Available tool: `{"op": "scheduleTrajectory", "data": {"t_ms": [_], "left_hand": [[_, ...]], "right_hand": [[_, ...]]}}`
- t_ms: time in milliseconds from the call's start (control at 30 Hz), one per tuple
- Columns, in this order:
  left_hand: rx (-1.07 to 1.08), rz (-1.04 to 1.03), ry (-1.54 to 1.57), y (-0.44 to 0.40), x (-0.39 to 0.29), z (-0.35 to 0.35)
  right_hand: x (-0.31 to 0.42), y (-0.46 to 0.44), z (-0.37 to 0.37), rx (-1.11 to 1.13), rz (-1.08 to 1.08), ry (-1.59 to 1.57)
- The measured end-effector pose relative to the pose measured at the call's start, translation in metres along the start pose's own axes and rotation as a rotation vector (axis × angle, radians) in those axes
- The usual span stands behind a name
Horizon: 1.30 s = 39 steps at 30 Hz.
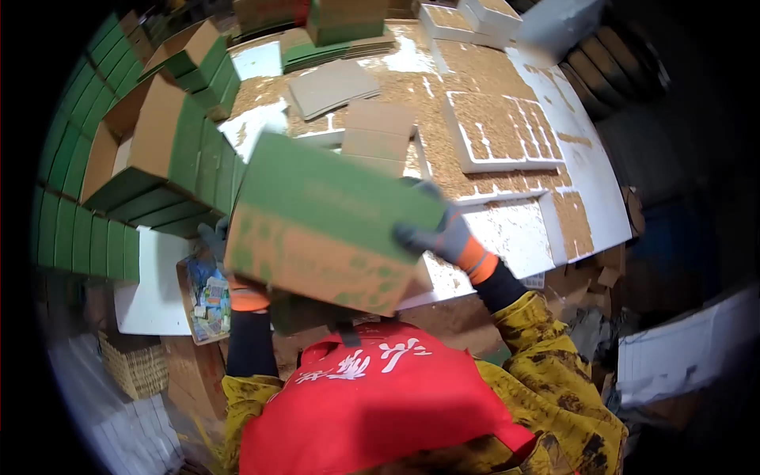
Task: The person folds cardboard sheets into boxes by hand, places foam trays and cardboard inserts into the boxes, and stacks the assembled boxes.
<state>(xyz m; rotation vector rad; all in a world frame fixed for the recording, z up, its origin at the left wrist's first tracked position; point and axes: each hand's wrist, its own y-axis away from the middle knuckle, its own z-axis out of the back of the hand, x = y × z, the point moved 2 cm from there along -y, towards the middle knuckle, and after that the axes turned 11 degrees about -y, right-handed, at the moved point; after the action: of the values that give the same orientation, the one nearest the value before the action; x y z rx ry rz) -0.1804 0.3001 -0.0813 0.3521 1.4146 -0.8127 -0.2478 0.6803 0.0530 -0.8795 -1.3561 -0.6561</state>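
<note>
A green and brown cardboard box [332, 222], slightly blurred, is held tilted above the front of the white table. My left hand [218, 245], in a grey and orange glove, grips the box at its left end, with part of the fingers hidden behind it. On the right end, my right hand [447, 233] has its gloved fingers pressed on the box's side. Behind the box lie a brown cardboard flap [378, 131] and flat grey cardboard sheets [334, 85].
Open green boxes [150, 142] are stacked at the left. White foam trays [503, 131] with brown crumbly material stand at the right. A small carton of colourful packets [210, 305] sits at the front left, above a woven basket [134, 368].
</note>
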Motion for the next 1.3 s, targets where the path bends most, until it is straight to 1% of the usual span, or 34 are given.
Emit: {"op": "scheduleTrajectory", "data": {"t_ms": [33,67,100,133,200,233,267,300,333,367,400,433,467,500,533,600,667,700,733,800,833,867,900,933,967,1000,1067,1100,1133,1167,1200,1233,1267,1300], "left_hand": [[0.087,-0.059,-0.253,-0.01,0.07,0.017],[0.101,-0.292,-0.571,-0.011,0.135,0.035],[0.381,0.076,-0.145,-0.003,0.104,0.032],[0.492,0.526,0.205,0.008,0.066,0.029],[0.689,0.273,-0.167,0.005,0.039,0.019],[0.755,0.128,-0.34,0.005,0.026,0.014],[0.766,-0.152,-0.544,0.009,-0.013,0.007],[0.769,-0.443,-0.741,0.014,-0.036,0.0],[0.772,-0.427,-0.784,0.016,-0.02,0.001],[0.771,-0.185,-0.702,0.017,0.027,0.009],[0.735,0.07,-0.563,0.013,0.072,0.019],[0.676,0.206,-0.472,0.018,0.096,0.027],[0.628,0.26,-0.456,0.027,0.108,0.032],[0.539,0.249,-0.595,0.039,0.097,0.031],[0.553,0.216,-0.622,0.044,0.088,0.026],[0.58,0.142,-0.685,0.045,0.067,0.014],[0.533,0.242,-0.653,0.047,0.039,0.003],[0.514,0.292,-0.633,0.048,0.032,0.0],[0.519,0.331,-0.578,0.051,0.036,0.003],[0.52,0.395,-0.452,0.049,0.05,0.009],[0.506,0.333,-0.528,0.05,0.038,0.002],[0.484,0.271,-0.598,0.055,0.012,-0.011],[0.454,0.214,-0.664,0.059,-0.002,-0.02],[0.455,0.24,-0.68,0.059,0.002,-0.02],[0.459,0.266,-0.7,0.056,0.01,-0.016],[0.461,0.294,-0.72,0.053,0.019,-0.012],[0.519,0.306,-0.601,0.038,0.059,0.005],[0.547,0.311,-0.544,0.037,0.069,0.012],[0.556,0.31,-0.603,0.04,0.059,0.01],[0.57,0.306,-0.66,0.041,0.034,-0.004],[0.584,0.299,-0.712,0.041,0.019,-0.017],[0.574,0.293,-0.73,0.042,0.019,-0.021],[0.565,0.289,-0.747,0.044,0.02,-0.022],[0.551,0.284,-0.759,0.044,0.021,-0.025]], "right_hand": [[-0.002,0.008,-0.009,0.096,0.08,0.248],[-0.006,0.02,-0.021,0.198,0.159,0.495],[-0.039,0.037,-0.029,0.333,0.19,0.634],[-0.074,0.055,-0.036,0.473,0.216,0.773],[-0.092,0.087,-0.056,0.689,0.187,0.747],[-0.077,0.081,-0.058,0.701,0.047,0.664],[-0.057,0.08,-0.063,0.71,-0.099,0.569],[-0.049,0.078,-0.054,0.673,-0.066,0.461],[-0.037,0.071,-0.036,0.582,-0.226,0.166],[-0.029,0.062,-0.011,0.481,-0.372,-0.128],[-0.064,0.05,0.031,0.237,-0.268,-0.098],[-0.056,0.031,0.072,-0.125,-0.485,-0.297],[-0.058,0.014,0.11,-0.416,-0.212,-0.212],[-0.073,0.002,0.15,-0.595,-0.202,0.041],[-0.097,-0.009,0.185,-0.643,-0.24,0.481],[-0.157,-0.023,0.228,-0.623,-0.263,0.923],[-0.171,-0.027,0.237,-0.63,-0.283,0.841],[-0.17,-0.023,0.239,-0.639,-0.219,0.761],[-0.177,-0.016,0.243,-0.616,-0.126,0.614],[-0.166,0.013,0.238,-0.603,-0.111,0.683],[-0.162,0.032,0.23,-0.622,-0.086,0.605],[-0.148,0.055,0.221,-0.614,-0.035,0.678],[-0.135,0.077,0.21,-0.624,-0.085,0.552],[-0.127,0.099,0.201,-0.649,-0.125,0.577],[-0.123,0.117,0.193,-0.72,-0.125,0.513],[-0.139,0.134,0.191,-0.835,-0.122,0.339],[-0.159,0.135,0.195,-1.237,0.047,-0.228],[-0.174,0.13,0.204,-1.401,0.063,-0.537],[-0.197,0.122,0.221,-1.347,0.053,-0.606],[-0.224,0.115,0.242,-1.296,0.046,-0.672],[-0.236,0.107,0.254,-1.243,0.045,-0.736],[-0.221,0.097,0.25,-1.085,0.088,-0.667],[-0.213,0.091,0.255,-1.069,0.067,-0.689],[-0.203,0.09,0.252,-1.036,0.097,-0.681]]}}
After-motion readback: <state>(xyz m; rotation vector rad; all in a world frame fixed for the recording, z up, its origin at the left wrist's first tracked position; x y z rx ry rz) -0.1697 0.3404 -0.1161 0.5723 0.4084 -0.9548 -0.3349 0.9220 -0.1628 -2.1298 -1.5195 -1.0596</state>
